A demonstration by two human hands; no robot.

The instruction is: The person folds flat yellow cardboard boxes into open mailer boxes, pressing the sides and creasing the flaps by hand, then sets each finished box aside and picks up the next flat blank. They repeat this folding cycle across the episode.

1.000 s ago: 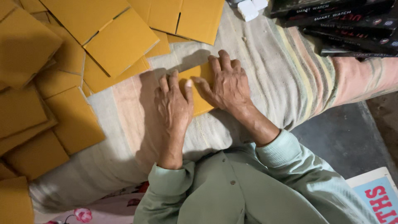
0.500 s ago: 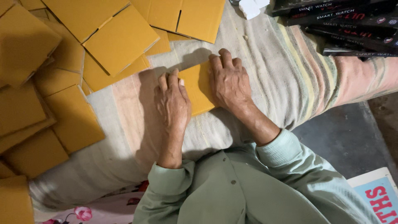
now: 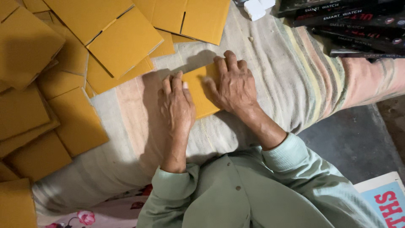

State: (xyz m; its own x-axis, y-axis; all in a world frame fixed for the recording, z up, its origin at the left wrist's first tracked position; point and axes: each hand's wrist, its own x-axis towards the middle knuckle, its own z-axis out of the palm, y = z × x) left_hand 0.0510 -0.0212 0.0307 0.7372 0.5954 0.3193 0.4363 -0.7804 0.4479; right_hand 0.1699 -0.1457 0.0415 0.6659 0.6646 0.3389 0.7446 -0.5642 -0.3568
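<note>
- Hands both flat on one small yellow cardboard piece [image 3: 198, 95], which lies on a striped cloth [image 3: 295, 84] at centre of view.
- Left hand [image 3: 177, 105]: palm down, fingers together and straight, covering the piece's left edge. Grip apart, not clamped on anything; pressing only.
- Right hand [image 3: 234, 84]: palm down over the piece's right and upper part, fingers slightly spread, fingertips at its far edge. Grip likewise apart, pressing flat.
- Pale green sleeves [image 3: 291, 156] on both forearms.
- Flat yellow cardboard blanks [image 3: 122, 40] heaped along the left side and top, overlapping, well apart from the hands.
- Stack of black slim boxes [image 3: 350, 25] at top right, on the cloth's far edge.
- Small white object [image 3: 258, 6] at the top edge; kind cannot be told.
- Dark floor [image 3: 350, 143] to the right, below the cloth.
</note>
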